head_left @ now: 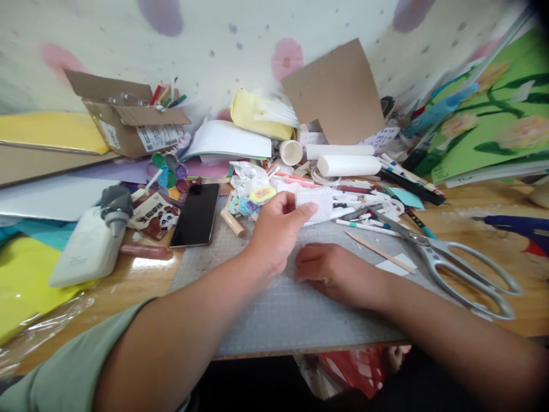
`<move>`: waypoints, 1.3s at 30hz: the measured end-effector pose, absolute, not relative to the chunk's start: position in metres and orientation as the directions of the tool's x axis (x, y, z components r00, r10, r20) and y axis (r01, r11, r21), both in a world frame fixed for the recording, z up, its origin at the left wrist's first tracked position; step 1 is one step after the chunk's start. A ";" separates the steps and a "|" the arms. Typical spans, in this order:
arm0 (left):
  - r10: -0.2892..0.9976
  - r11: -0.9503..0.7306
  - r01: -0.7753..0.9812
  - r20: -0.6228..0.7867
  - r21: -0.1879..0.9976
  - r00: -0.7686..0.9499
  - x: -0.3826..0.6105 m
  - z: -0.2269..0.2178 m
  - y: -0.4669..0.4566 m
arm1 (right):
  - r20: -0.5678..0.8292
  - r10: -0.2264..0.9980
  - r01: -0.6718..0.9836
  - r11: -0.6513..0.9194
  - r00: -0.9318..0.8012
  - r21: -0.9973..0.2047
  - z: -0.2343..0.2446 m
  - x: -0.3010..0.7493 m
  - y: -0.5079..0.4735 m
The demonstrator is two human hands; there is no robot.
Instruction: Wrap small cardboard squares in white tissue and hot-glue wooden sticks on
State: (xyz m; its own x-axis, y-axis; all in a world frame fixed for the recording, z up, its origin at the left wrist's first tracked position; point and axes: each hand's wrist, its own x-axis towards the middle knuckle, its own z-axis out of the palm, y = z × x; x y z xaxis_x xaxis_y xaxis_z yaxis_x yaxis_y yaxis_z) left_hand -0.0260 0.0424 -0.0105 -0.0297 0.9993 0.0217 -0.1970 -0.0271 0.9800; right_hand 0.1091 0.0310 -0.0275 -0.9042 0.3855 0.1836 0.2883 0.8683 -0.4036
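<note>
My left hand (274, 232) is raised over the middle of the grey cutting mat (257, 312). Between its thumb and fingers it pinches a small white piece with a woven-looking, bumpy surface (314, 205). My right hand (328, 272) lies low on the mat, just right of the left wrist, its fingers curled under. Whatever may be inside those fingers is hidden. A pointed wooden stick (380, 252) rests on a scrap of white paper (397, 264) beyond my right hand. Large metal scissors (446, 257) lie to the right of it.
Pens and markers (355, 209) crowd the mat's far side, near white rolls (349, 165) and a cardboard sheet (337, 94). On the left are a phone (196, 214), a white device with a dark nozzle (92, 243) and an opened carton (128, 123). A blue glue gun (514, 223) sits far right.
</note>
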 end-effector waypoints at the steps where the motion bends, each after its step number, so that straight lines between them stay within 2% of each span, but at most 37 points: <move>1: 0.999 -0.027 -0.195 0.023 0.980 -0.025 -0.026 -0.011 0.042 | 0.188 0.389 0.290 0.868 -0.902 -0.404 -0.028 0.108 0.031; 10: 0.999 -0.029 -0.205 0.024 0.978 -0.027 -0.026 -0.011 0.043 | 0.202 0.390 0.274 0.857 -0.898 -0.436 -0.030 0.111 0.032; 20: 0.999 -0.038 -0.216 0.032 0.976 -0.030 -0.026 -0.012 0.045 | 0.201 0.519 0.403 0.810 -0.831 -0.425 -0.038 0.099 0.027; 25: 0.999 -0.041 -0.232 0.035 0.972 -0.029 -0.027 -0.009 0.044 | 0.142 0.439 0.356 0.847 -0.887 -0.394 -0.028 0.112 0.022; 29: 0.999 -0.038 -0.243 0.032 0.969 -0.032 -0.027 -0.008 0.045 | 0.089 0.363 0.283 0.837 -0.928 -0.468 -0.015 0.132 0.019; 33: 0.999 -0.032 -0.231 0.026 0.972 -0.029 -0.027 -0.009 0.046 | 0.110 0.468 0.341 0.766 -0.877 -0.544 -0.018 0.135 0.021; 36: 0.999 -0.036 -0.228 0.031 0.973 -0.026 -0.027 -0.009 0.046 | 0.166 0.528 0.396 0.778 -0.833 -0.487 -0.027 0.127 0.022; 39: 0.999 -0.034 -0.239 0.027 0.970 -0.030 -0.027 -0.008 0.046 | 0.164 0.459 0.352 0.827 -0.873 -0.438 -0.027 0.125 0.023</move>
State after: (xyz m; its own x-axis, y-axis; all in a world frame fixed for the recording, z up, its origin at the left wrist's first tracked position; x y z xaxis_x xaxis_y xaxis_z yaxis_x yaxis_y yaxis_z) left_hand -0.0269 0.0455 -0.0076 -0.0302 0.9992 0.0273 -0.2391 -0.0337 0.9704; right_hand 0.1247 0.0227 -0.0268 -0.8732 0.4587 0.1645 0.3519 0.8271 -0.4383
